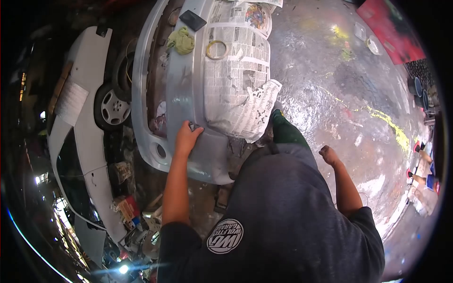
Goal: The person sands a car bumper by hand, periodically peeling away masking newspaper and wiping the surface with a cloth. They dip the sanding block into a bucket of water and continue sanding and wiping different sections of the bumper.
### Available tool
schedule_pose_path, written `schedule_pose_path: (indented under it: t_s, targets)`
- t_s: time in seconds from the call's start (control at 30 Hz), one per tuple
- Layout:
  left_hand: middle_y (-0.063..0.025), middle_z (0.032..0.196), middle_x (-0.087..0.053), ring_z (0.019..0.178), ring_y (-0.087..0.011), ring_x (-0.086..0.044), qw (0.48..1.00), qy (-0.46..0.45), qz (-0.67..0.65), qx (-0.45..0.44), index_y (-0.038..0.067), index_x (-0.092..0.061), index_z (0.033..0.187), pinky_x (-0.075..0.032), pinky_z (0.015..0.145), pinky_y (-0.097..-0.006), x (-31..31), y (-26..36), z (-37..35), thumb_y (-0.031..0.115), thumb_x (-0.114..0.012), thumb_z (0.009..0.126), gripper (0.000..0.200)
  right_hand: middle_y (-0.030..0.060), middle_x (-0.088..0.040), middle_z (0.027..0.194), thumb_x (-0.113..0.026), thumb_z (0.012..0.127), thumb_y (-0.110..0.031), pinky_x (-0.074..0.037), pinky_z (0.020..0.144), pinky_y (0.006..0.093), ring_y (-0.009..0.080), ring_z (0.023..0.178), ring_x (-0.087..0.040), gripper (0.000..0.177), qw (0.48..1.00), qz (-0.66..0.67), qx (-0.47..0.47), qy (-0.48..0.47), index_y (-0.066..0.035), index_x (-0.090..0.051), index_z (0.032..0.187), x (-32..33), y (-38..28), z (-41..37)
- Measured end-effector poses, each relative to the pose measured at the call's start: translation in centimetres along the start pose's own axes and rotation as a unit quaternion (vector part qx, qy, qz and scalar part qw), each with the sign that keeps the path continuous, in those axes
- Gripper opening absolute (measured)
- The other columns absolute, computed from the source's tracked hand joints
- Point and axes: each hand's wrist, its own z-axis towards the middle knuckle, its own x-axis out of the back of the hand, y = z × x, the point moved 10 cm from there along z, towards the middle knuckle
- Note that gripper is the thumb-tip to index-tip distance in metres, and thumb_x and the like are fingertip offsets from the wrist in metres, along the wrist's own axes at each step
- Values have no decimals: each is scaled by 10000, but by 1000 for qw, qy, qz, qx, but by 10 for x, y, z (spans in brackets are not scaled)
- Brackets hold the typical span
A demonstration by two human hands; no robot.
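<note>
A dark printed shirt (283, 212) fills the foreground. Beyond it the right hand (329, 155) curls into a fist above the floor (325, 61), apart from the grey bumper (180, 94). The left hand (187, 137) touches the bumper's near end, pinching what seems a small dark pad (192, 126), partly hidden by fingers. Farther off, newspaper (236, 70) lines the bumper's right side, under a tape roll (217, 58); a green cloth (181, 41) lies on the bumper.

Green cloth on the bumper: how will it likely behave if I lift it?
The green cloth should be floppy and sag around the grip, since it lies in soft, crumpled folds. It is probably light, being just a small bunch of fabric. Pushed, it would likely bunch or drag along the grey bumper rather than roll, given its uneven shape.
</note>
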Motion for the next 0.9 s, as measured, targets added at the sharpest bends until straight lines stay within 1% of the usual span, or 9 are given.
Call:
schedule_pose_path:
  t_s: [0.03,0.13,0.33,0.43,0.53,0.63,0.73,0.8,0.9]
  targets:
    - [-286,1180,-691,1127,-455,-654,1000,-8,1,-5,-56,-585,1290,-508,947,-465,0,1,4,381,-811,833,672,209,-725,886,-675,907,-290,-548,818,424,338,874,-717,337,1000,8,11,11,33,-687,1002,0,2,0]
    - [-280,1176,-692,1116,-448,-657,998,-6,42,-36,-40,-598,1280,-512,929,-467,13,16,24,371,-821,821,655,193,-715,835,-671,913,-283,-549,783,412,308,816,-713,334,1000,3,1,-5,37,-687,1008,-3,10,0]
    - [-280,1173,-695,1136,-435,-657,997,62,38,10,-47,-608,1267,-518,941,-459,28,19,35,377,-840,795,675,175,-712,810,-668,917,-272,-547,755,402,276,778,-704,322,1000,6,-3,4,38,-688,1001,-1,15,-2]
    - [-281,1181,-694,1136,-434,-657,998,-12,63,-2,-50,-610,1265,-516,953,-455,9,2,27,369,-845,795,672,267,-718,1109,-640,912,-340,-522,956,442,407,1108,-678,403,998,12,-44,-36,27,-698,1068,-4,20,0]
    - [-279,1194,-692,1134,-432,-657,1000,10,11,-24,-53,-610,1261,-511,965,-454,16,6,30,371,-849,796,673,176,-709,815,-658,913,-266,-546,746,400,273,772,-701,323,1000,11,1,3,45,-684,997,-6,15,0]
    - [-276,1228,-685,1148,-422,-657,999,46,8,-2,-65,-596,1301,-504,986,-443,30,14,46,370,-855,791,719,173,-707,814,-662,911,-268,-545,738,395,268,767,-698,329,1000,1,10,-7,48,-681,1000,-12,18,2]
    - [-275,1225,-689,1152,-417,-658,997,73,-11,-16,-64,-600,1305,-503,982,-441,29,12,29,379,-860,785,730,173,-706,813,-666,911,-272,-545,739,393,268,768,-699,335,1000,25,9,-7,51,-680,998,-15,23,8]
    - [-277,1233,-687,1160,-416,-657,999,31,12,-11,-63,-595,1315,-503,982,-436,9,-19,22,384,-862,780,747,171,-703,807,-666,910,-276,-544,738,390,263,764,-697,339,999,28,16,-5,53,-679,993,-11,18,8]
    - [-280,1254,-681,1183,-412,-653,1000,-15,16,-4,-53,-585,1333,-503,990,-433,2,-26,18,394,-865,771,770,166,-700,803,-666,911,-277,-543,732,388,255,755,-691,337,1000,21,10,-2,50,-679,990,-11,15,5]
